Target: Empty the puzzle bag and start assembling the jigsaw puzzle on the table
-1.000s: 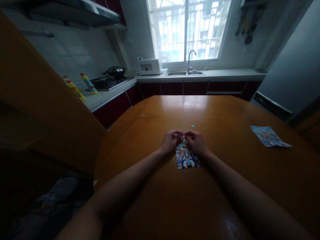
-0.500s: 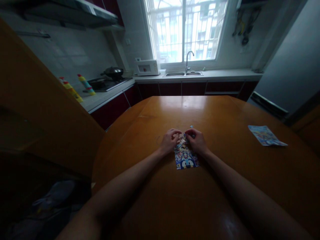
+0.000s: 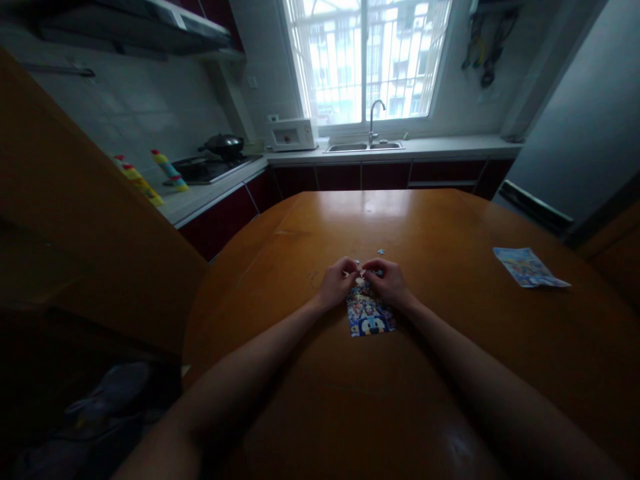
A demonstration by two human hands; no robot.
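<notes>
A partly joined jigsaw puzzle lies on the wooden table, a blue cartoon face along its near edge. At its far end, my left hand and my right hand meet with fingertips almost touching. Both hands have thumb and fingers pinched, and a small pale puzzle piece shows between them. Fingers hide most of that piece and part of the puzzle's upper end. Just beyond the hands lies a loose puzzle piece. Other small pieces sit close around the fingers.
On the right of the wooden table rests a creased, colourful printed sheet. Past the table are a counter with a sink, a white microwave, a stove with a wok and yellow bottles.
My right hand has shifted slightly left, bringing its fingertips up to those of my left hand. A small piece now shows beyond the left fingertips. The view has turned slightly.
</notes>
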